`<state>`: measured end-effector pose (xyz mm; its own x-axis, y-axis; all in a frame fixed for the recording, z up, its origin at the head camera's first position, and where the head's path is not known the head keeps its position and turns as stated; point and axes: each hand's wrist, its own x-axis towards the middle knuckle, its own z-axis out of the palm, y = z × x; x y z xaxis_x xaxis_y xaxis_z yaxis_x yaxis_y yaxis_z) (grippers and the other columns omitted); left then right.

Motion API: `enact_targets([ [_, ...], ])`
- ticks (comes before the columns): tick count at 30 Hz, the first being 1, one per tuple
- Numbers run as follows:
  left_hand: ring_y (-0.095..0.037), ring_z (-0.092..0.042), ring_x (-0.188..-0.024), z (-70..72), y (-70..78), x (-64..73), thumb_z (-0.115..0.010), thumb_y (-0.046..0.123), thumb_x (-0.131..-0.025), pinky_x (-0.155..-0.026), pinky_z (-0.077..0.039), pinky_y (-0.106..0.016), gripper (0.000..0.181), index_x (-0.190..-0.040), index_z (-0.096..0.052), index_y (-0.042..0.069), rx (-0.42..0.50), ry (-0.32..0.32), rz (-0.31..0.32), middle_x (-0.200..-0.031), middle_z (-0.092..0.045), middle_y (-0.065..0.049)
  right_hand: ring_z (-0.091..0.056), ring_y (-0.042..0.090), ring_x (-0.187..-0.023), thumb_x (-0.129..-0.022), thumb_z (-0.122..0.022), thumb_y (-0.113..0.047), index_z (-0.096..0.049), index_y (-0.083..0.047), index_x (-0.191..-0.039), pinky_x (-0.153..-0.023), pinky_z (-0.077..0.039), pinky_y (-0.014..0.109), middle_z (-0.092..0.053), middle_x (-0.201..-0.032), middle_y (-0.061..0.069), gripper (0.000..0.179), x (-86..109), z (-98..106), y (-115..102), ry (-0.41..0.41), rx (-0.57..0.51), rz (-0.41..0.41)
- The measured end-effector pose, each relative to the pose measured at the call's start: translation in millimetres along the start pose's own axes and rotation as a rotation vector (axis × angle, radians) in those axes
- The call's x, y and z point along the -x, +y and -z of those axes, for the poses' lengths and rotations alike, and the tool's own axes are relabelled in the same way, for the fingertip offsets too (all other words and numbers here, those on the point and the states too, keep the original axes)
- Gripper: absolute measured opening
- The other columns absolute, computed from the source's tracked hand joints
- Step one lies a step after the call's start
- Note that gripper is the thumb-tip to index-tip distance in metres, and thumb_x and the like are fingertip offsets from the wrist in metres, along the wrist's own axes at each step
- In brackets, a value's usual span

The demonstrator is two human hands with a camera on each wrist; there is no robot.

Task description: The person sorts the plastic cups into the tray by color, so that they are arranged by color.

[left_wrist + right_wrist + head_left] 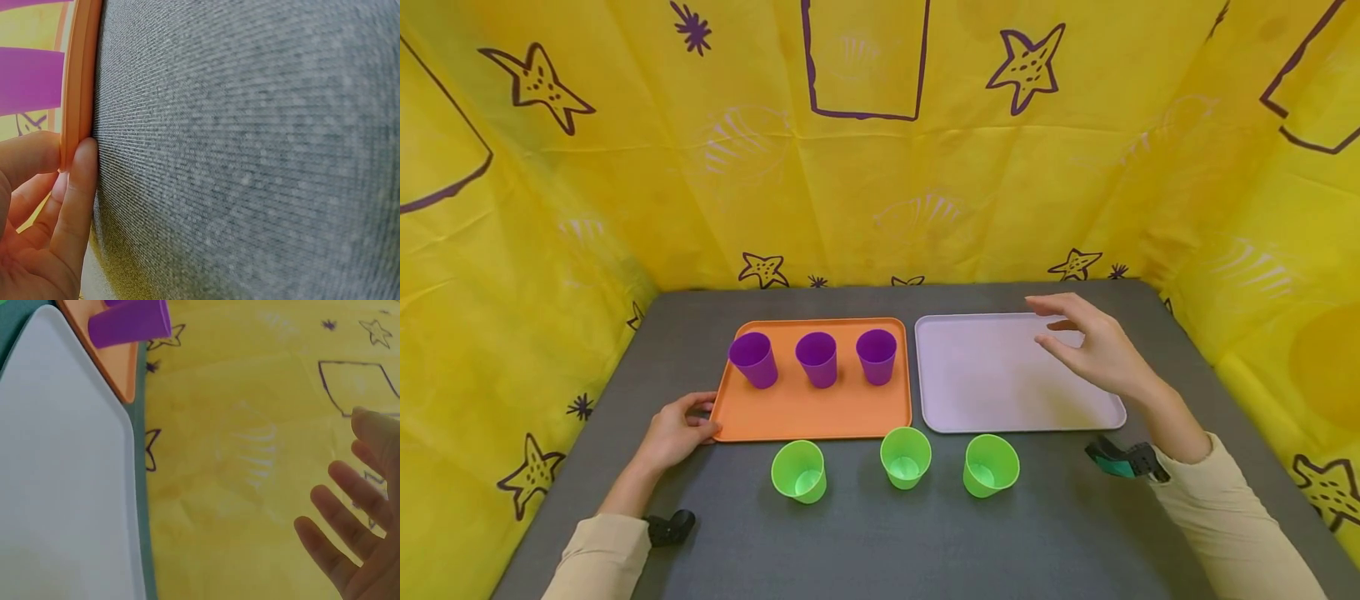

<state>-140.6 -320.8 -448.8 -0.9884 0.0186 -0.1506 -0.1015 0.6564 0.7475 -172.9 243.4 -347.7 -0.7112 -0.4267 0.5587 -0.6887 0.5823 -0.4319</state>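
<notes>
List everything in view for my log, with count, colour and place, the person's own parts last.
purple cups: three, purple, in a row on the orange tray
green cups: three, bright green, on the table, on the near side of the trays
orange tray: one, orange, left of the pale tray
pale tray: one, pale lilac, right of the orange tray
table: one, dark grey, under everything
backdrop: yellow with dark drawings, behind and at both sides
wrist devices: two, mostly black, one at each wrist
sleeves: two, beige, on both forearms
left hand: one, bare, pinching the orange tray's left edge
right hand: one, bare, above the pale tray
</notes>
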Motion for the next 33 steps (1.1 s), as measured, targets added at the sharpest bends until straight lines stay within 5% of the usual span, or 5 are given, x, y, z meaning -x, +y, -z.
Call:
enact_targets([
  [7,-0.019,-0.063,-0.083,-0.5,0.2,0.0,-0.067,0.005,-0.081,-0.06,-0.056,-0.025,0.055,-0.129,-0.045,-0.007,-0.002,-0.003,0.004,-0.112,-0.055,-0.025,-0.053,0.0,-0.102,-0.073,-0.069,0.011,-0.054,-0.004,-0.126,-0.08,-0.044,0.004,-0.058,-0.112,0.008,0.057,31.4,7.5,12.4,0.066,0.026,-0.15],
  [14,-0.021,-0.062,-0.084,-0.7,0.5,0.3,-0.067,0.005,-0.081,-0.06,-0.056,-0.026,0.056,-0.13,-0.044,-0.007,0.003,-0.005,0.019,-0.112,-0.054,-0.025,-0.049,-0.013,-0.097,-0.077,-0.067,0.008,-0.054,-0.004,-0.125,-0.078,-0.039,-0.002,-0.057,-0.111,-0.006,0.051,69.6,11.7,28.6,0.144,0.011,-0.322],
  [22,-0.021,-0.062,-0.084,-0.9,0.8,0.5,-0.067,0.005,-0.081,-0.061,-0.056,-0.026,0.055,-0.13,-0.043,-0.007,0.008,-0.01,0.019,-0.113,-0.054,-0.025,-0.049,-0.008,-0.097,-0.081,-0.067,-0.001,-0.051,-0.004,-0.128,-0.076,-0.039,-0.001,-0.054,-0.115,-0.002,0.049,100.5,11.9,44.7,0.133,-0.021,-0.453],
  [30,-0.021,-0.061,-0.084,-1.1,0.6,-0.1,-0.067,0.005,-0.081,-0.061,-0.056,-0.026,0.056,-0.13,-0.044,-0.007,0.001,-0.009,0.024,-0.112,-0.054,-0.025,-0.044,-0.017,-0.09,-0.084,-0.066,-0.014,-0.05,0.001,-0.127,-0.07,-0.04,-0.001,-0.054,-0.117,0.02,0.048,123.3,8.6,59.3,0.074,0.075,-0.548],
  [33,-0.021,-0.061,-0.085,-1.0,0.8,0.3,-0.068,0.005,-0.081,-0.061,-0.056,-0.026,0.056,-0.129,-0.044,-0.007,-0.002,-0.007,0.023,-0.112,-0.054,-0.025,-0.05,-0.008,-0.088,-0.085,-0.066,-0.021,-0.05,0.0,-0.127,-0.067,-0.041,0.003,-0.055,-0.116,0.021,0.05,128.6,8.2,62.7,0.028,0.121,-0.597],
])
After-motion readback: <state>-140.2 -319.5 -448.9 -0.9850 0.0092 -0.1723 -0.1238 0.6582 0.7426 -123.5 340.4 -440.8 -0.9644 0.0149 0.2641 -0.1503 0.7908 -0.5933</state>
